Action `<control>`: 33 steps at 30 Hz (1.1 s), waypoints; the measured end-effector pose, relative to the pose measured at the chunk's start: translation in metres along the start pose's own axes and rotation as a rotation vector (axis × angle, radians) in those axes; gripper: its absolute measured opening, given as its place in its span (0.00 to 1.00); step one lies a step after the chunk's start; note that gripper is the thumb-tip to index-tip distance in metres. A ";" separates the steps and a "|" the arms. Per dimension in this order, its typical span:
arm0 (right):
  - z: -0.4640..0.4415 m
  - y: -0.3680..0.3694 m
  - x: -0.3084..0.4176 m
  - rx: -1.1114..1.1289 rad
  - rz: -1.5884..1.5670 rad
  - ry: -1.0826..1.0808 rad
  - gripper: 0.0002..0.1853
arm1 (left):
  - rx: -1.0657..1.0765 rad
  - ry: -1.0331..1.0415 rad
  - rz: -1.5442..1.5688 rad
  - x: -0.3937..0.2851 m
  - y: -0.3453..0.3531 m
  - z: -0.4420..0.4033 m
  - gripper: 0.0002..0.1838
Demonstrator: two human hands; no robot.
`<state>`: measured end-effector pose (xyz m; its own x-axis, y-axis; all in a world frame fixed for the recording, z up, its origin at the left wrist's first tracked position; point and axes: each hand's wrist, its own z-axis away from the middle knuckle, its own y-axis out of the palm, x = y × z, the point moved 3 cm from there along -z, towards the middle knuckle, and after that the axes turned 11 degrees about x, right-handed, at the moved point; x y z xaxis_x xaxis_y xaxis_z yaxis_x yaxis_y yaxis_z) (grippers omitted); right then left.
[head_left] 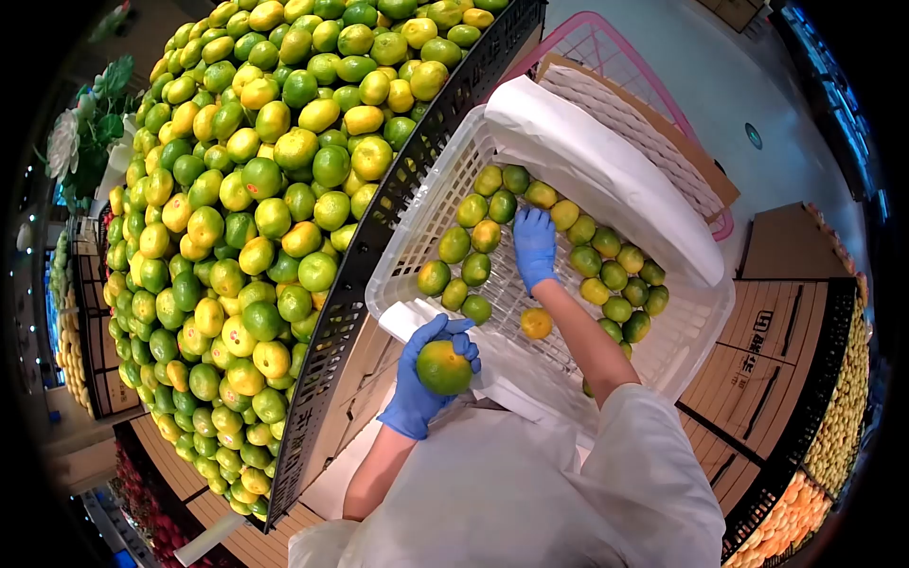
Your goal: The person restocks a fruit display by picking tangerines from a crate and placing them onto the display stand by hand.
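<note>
My left hand [426, 371], in a blue glove, holds a green-and-orange citrus fruit [443, 367] above the near left edge of a white plastic basket [705, 343]. Inside the basket, my right hand [535, 244], also gloved in blue, reaches down among the fruit with its fingertips next to several citrus fruits [581, 229]. Those fingers look bent, and whatever they may grip is hidden. Loose fruits lie in groups on both sides of that hand. A single orange fruit [536, 323] rests on the basket floor near my right wrist.
A high heap of green and yellow citrus [275, 218] fills the left, bordered by a black slatted rail [365, 241]. White paper [606, 170] lines the basket's far side. Behind it are a cardboard box [644, 123] and a pink basket [630, 43]. Wooden display stands [748, 369] are at right.
</note>
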<state>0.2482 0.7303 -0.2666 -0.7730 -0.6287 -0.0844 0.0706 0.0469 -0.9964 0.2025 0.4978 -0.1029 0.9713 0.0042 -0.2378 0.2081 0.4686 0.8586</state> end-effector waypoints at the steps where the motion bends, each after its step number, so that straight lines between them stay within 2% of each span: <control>1: 0.004 -0.002 0.000 0.058 -0.007 -0.014 0.15 | 0.053 -0.051 0.041 0.001 -0.004 -0.003 0.19; 2: 0.008 -0.006 -0.001 0.057 -0.001 -0.010 0.15 | 0.106 -0.103 0.085 0.004 -0.005 -0.004 0.23; 3: 0.013 -0.007 -0.004 0.146 -0.167 0.019 0.18 | 0.111 -0.107 0.089 0.004 0.000 -0.006 0.23; 4: 0.018 -0.008 -0.005 0.234 -0.335 0.050 0.21 | 0.101 -0.140 -0.004 0.004 0.006 -0.007 0.24; 5: 0.030 -0.011 -0.007 0.232 -0.333 0.057 0.21 | 0.091 -0.173 -0.100 0.004 0.010 -0.008 0.27; 7: 0.064 -0.064 -0.011 -0.023 -0.884 -0.144 0.28 | 0.110 -0.211 -0.097 0.007 0.009 -0.011 0.29; 9: 0.090 -0.113 -0.012 0.100 -1.154 -0.225 0.35 | 0.123 -0.256 -0.078 0.014 0.010 -0.014 0.30; 10: 0.104 -0.132 -0.013 0.104 -1.146 -0.215 0.35 | 0.137 -0.296 -0.105 0.015 0.015 -0.018 0.31; 12: 0.122 -0.168 -0.010 0.111 -1.255 -0.498 0.29 | 0.092 -0.342 -0.187 0.021 0.020 -0.021 0.33; 13: 0.123 -0.178 -0.017 0.109 -1.249 -0.492 0.29 | 0.099 -0.347 -0.185 0.023 0.019 -0.022 0.33; 15: 0.122 -0.180 -0.032 0.483 -1.606 -0.334 0.22 | 0.052 -0.430 -0.184 0.028 0.015 -0.026 0.31; 16: 0.115 -0.173 -0.045 0.322 -1.679 -0.194 0.16 | 0.116 -0.394 -0.122 0.030 0.027 -0.025 0.31; 18: 0.099 -0.114 -0.078 -0.051 -1.025 -0.155 0.18 | 0.184 -0.400 -0.027 0.032 0.023 -0.024 0.31; 20: 0.093 -0.073 -0.096 -0.066 -0.338 -0.039 0.21 | 0.249 -0.402 0.067 0.033 0.023 -0.020 0.30; 21: 0.088 -0.058 -0.099 -0.069 -0.337 -0.047 0.21 | 0.253 -0.367 0.072 0.031 0.025 -0.018 0.30; 23: 0.080 -0.018 -0.101 0.219 -0.051 0.053 0.30 | 0.250 -0.313 0.083 0.027 0.024 -0.013 0.30; 24: 0.079 0.008 -0.099 0.077 0.103 0.057 0.30 | 0.259 -0.278 0.074 0.023 0.022 -0.010 0.30; 25: 0.079 0.016 -0.096 0.074 0.101 0.035 0.30 | 0.268 -0.240 0.063 0.019 0.021 -0.006 0.30; 27: 0.079 0.020 -0.092 -0.017 0.264 0.133 0.30 | 0.220 -0.192 0.083 0.016 0.019 0.003 0.30; 29: 0.075 0.013 -0.093 0.169 0.099 0.165 0.30 | 0.170 -0.108 0.091 0.007 0.015 0.013 0.30; 31: 0.082 -0.005 -0.087 0.074 0.224 0.087 0.17 | 0.162 -0.113 0.111 0.004 0.009 0.021 0.30; 33: 0.083 0.014 -0.089 0.051 0.248 0.011 0.22 | 0.194 -0.077 0.072 -0.003 0.007 0.031 0.31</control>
<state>0.3705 0.7226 -0.2719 -0.7347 -0.5946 -0.3266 0.2907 0.1590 -0.9435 0.2047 0.4734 -0.0819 0.9889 -0.0397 -0.1435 0.1488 0.2906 0.9452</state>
